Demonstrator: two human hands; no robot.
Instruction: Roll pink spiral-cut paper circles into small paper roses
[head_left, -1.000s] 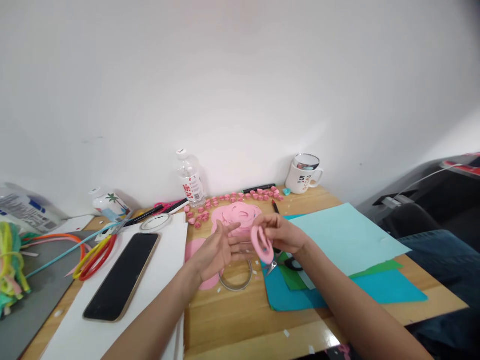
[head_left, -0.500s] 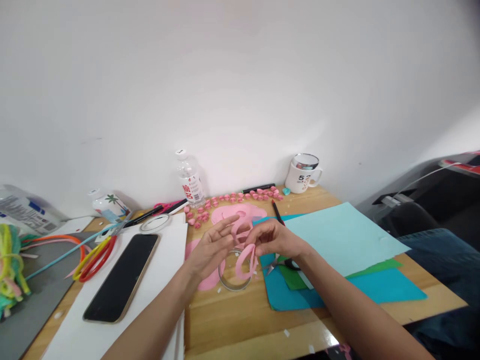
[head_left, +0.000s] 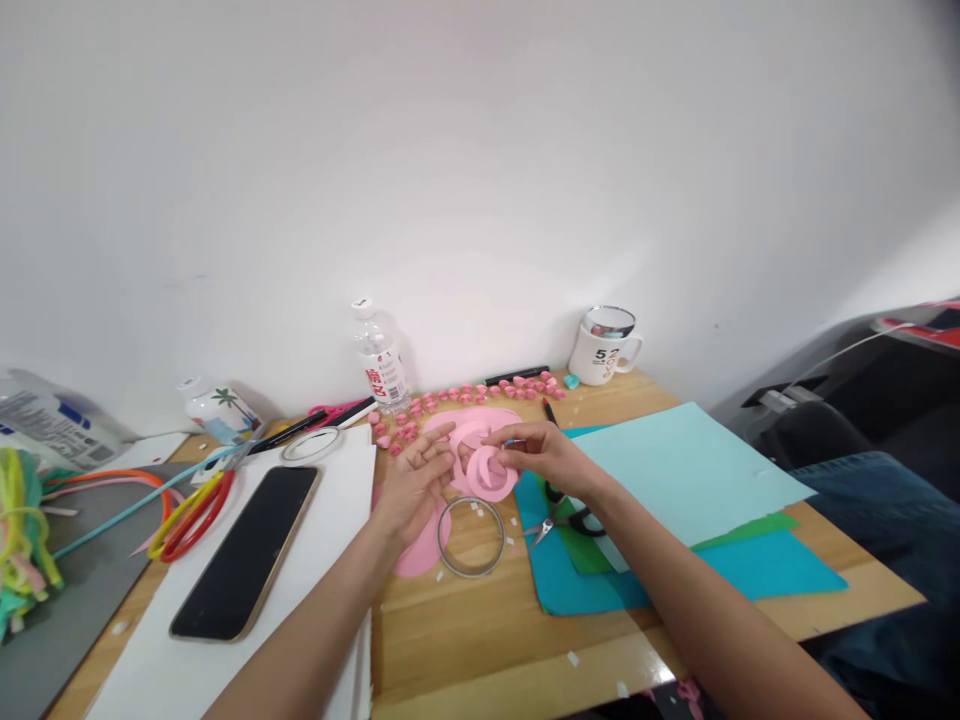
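Note:
A curled pink paper strip hangs between my hands in overlapping loops, above the far end of a silver ring. My right hand pinches the strip from the right side with thumb and fingertips. My left hand is at the coil's left edge, fingers bent around the paper; the exact contact is partly hidden. Pink paper pieces lie beneath and beyond my hands. Beside my right wrist, black-handled scissors rest on blue paper, blades pointing left.
A phone lies on white sheets at left, near red-and-yellow-handled scissors. Along the wall stand a bottle and a mug, with small pink folded pieces between. Pale blue paper covers the right side.
My right hand has lifted the pink strip up and away from the silver ring, which is now uncovered. My left fingers have curled in beside the coil.

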